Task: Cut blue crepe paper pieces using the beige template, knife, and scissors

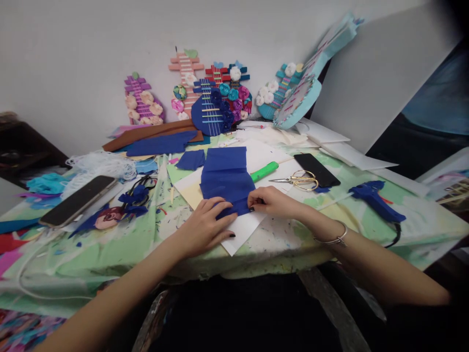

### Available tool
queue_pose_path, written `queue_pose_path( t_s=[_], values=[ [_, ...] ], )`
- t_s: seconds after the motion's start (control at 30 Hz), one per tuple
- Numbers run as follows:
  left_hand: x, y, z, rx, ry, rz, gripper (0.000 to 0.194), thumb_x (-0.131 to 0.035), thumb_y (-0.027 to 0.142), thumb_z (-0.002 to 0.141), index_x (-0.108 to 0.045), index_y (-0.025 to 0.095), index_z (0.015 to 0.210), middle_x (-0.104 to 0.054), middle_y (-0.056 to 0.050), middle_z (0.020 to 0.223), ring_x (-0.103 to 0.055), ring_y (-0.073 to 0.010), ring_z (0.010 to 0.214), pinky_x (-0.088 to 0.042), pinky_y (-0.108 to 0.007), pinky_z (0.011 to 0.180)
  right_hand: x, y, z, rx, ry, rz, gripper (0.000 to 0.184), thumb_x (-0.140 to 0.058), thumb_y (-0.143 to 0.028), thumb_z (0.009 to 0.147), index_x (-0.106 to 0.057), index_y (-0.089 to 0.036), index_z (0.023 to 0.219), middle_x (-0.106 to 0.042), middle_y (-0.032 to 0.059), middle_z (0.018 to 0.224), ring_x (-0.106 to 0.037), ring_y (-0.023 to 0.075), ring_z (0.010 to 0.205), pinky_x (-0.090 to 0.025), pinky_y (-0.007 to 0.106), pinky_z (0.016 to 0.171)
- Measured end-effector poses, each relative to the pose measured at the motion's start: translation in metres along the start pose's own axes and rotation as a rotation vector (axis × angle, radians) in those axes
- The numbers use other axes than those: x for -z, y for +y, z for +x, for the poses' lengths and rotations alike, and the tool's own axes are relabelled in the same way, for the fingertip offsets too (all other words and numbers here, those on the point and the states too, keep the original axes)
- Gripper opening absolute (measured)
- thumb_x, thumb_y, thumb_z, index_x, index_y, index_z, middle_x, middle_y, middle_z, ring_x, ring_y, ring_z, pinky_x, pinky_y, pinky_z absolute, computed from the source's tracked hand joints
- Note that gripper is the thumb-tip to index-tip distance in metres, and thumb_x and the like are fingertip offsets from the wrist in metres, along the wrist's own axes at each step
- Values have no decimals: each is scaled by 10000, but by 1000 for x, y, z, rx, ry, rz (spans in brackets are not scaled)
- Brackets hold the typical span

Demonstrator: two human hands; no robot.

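A creased sheet of dark blue crepe paper (226, 168) lies on white paper (240, 239) in front of me. My left hand (208, 222) rests with spread fingers on its near left edge. At the near right corner, my right hand (269, 201) pinches the blue sheet between thumb and curled fingers. The near edge looks folded into a narrow strip between the hands. Just beyond the right hand is a green-handled cutter (264, 171). Gold-handled scissors (296, 181) lie to its right, partly over a black phone (317, 169).
Decorated paper instruments (208, 110) lean against the wall at the back. A blue glue gun (379, 201) lies on the right with its cord trailing off the edge. Another phone (78, 200), white string (98, 168) and blue scraps (190, 160) are on the left.
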State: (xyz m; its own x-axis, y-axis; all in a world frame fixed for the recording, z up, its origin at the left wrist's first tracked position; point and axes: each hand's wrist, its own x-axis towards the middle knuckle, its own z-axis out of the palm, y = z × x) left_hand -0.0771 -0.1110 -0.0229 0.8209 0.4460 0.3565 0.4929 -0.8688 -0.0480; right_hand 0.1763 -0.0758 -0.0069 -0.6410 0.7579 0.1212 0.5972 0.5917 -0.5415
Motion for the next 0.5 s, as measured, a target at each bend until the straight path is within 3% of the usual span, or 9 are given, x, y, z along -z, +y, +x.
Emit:
queue_pose_path(
  t_s=[0.3,0.4,0.5],
  values=[
    [5,4,-12,-34,36,107,316,-508,324,942,-621,113,1149,-593,-176,1180,-462,-328,1117,-424,-479,921,-6,-1,-3,-36,69,-2,137,-623,-40,733,-645,-161,792,-654,21,743,-562,147,674,-420,260,635],
    [4,9,-13,-39,46,207,314,-487,319,951,-621,113,1147,-608,-167,1132,-481,-313,1049,-422,-451,881,-8,-5,-6,39,147,-104,176,-634,-20,739,-644,-147,860,-638,66,875,-554,188,827,-437,302,750],
    [3,12,-13,-45,3,276,324,-442,305,969,-617,103,1153,-621,-164,1107,-487,-307,1021,-405,-439,861,-15,-10,-13,177,245,-346,153,-584,-59,830,-660,-160,916,-609,105,1001,-500,237,950,-410,366,827]
  ],
)
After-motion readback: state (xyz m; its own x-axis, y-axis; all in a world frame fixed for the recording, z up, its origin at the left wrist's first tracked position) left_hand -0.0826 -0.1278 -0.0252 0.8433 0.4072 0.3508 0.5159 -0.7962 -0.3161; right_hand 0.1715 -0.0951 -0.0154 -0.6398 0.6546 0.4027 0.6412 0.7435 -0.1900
